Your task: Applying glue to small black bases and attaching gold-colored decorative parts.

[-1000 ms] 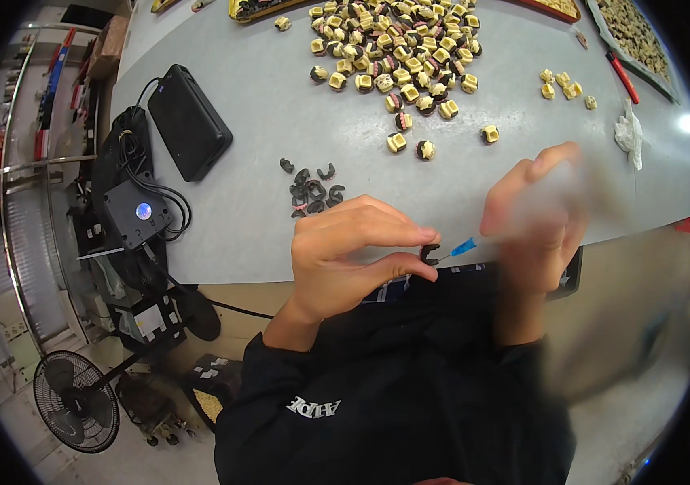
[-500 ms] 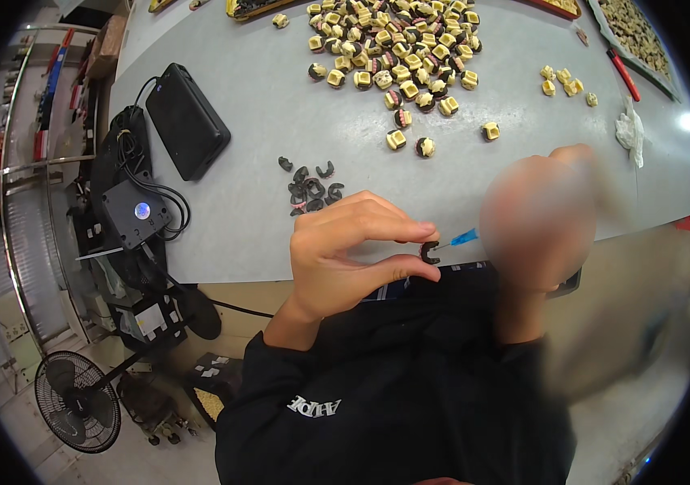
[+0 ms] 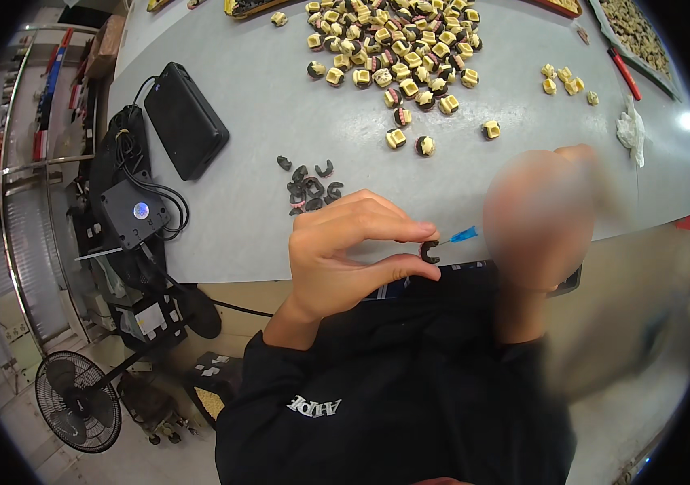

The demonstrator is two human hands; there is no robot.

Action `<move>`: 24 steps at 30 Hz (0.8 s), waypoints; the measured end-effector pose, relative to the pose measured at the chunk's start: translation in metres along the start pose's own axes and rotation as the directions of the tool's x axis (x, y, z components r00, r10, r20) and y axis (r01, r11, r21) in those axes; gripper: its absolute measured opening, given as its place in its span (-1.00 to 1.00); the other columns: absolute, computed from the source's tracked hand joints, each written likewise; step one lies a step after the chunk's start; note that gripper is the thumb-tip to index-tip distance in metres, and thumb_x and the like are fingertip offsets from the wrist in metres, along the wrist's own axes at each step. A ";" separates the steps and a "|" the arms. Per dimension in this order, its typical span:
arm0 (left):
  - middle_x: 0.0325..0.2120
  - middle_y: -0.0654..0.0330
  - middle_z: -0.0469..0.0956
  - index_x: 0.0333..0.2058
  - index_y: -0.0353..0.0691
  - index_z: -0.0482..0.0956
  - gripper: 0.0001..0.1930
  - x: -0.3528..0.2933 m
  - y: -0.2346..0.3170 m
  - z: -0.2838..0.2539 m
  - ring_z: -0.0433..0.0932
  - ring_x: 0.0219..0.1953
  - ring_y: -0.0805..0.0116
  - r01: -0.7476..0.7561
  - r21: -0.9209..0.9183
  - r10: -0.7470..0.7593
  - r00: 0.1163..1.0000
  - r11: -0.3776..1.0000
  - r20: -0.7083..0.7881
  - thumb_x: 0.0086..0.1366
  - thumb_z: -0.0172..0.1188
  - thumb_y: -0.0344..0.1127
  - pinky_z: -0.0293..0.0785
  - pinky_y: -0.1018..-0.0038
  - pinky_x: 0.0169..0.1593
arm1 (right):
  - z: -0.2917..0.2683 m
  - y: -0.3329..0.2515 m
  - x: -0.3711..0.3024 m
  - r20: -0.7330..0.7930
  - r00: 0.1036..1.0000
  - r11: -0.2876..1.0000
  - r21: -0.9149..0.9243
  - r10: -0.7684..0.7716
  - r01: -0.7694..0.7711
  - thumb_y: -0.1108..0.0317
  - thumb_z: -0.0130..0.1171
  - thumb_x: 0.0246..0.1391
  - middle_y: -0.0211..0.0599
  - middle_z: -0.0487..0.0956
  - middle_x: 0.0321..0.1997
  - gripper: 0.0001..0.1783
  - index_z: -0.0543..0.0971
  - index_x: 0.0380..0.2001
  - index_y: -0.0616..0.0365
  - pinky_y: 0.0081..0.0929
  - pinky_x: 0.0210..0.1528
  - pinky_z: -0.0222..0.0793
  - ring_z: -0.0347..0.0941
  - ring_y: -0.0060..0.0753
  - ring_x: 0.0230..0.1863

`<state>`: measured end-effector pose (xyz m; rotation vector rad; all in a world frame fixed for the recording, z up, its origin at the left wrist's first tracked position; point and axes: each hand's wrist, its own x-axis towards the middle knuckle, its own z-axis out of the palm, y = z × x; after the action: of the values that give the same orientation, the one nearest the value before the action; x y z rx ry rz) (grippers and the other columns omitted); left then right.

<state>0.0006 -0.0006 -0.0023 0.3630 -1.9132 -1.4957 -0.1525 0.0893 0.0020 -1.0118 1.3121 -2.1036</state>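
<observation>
The person wears a black top (image 3: 418, 412) with black sleeves (image 3: 274, 368), silvery chest lettering (image 3: 315, 407) and bare hands (image 3: 335, 252).

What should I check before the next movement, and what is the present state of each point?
1. Black curved piece held: ok, pinched in the left hand.
2. Blue-based needle touching the piece: cannot tell, tip too small.
3. Grip of right hand: cannot tell, blurred.
4. Loose black pieces apart from the held one: ok, grouped beyond the left hand.
5. Cream-and-black pieces away from both hands: ok, heaped farther off.
</observation>
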 end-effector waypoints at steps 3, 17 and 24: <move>-0.54 0.08 0.58 -0.43 -0.37 0.57 -0.60 0.000 0.000 -0.001 0.51 -0.44 0.33 -0.001 -0.001 0.001 1.000 1.000 -0.001 -0.38 0.46 -0.49 0.41 0.54 -0.36 | 0.001 0.000 0.000 -0.014 1.000 1.000 -0.013 0.003 -0.003 -0.08 0.01 0.06 -0.21 0.50 -0.65 -0.50 0.21 -0.29 0.16 -0.83 -0.79 -0.02 0.11 -0.77 -0.81; -0.48 0.03 0.58 -0.37 -0.39 0.52 -0.62 -0.002 -0.003 0.001 0.51 -0.42 0.32 -0.052 0.106 0.068 0.987 0.993 -0.148 -0.29 0.39 -0.62 0.41 0.51 -0.31 | -0.015 -0.001 0.011 -0.192 0.974 0.992 -0.011 -0.124 0.124 0.32 0.06 0.09 -0.02 0.44 -0.18 -0.64 0.24 -0.14 0.28 -0.66 -0.41 0.34 0.44 -0.45 -0.39; -0.47 0.07 0.58 -0.39 -0.36 0.52 -0.64 0.000 -0.003 0.002 0.51 -0.41 0.32 -0.143 0.299 0.194 0.969 0.944 -0.150 -0.28 0.36 -0.65 0.41 0.50 -0.29 | -0.038 -0.014 0.012 -0.020 0.995 0.745 -0.664 -0.094 0.058 0.57 0.19 -0.10 -0.07 0.48 -0.16 -0.68 0.34 -0.24 0.28 -0.54 -0.17 0.37 0.47 -0.29 -0.15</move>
<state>-0.0016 0.0004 -0.0052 0.4336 -1.9641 -1.0405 -0.1895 0.1081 0.0084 -1.3000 2.1665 -1.7264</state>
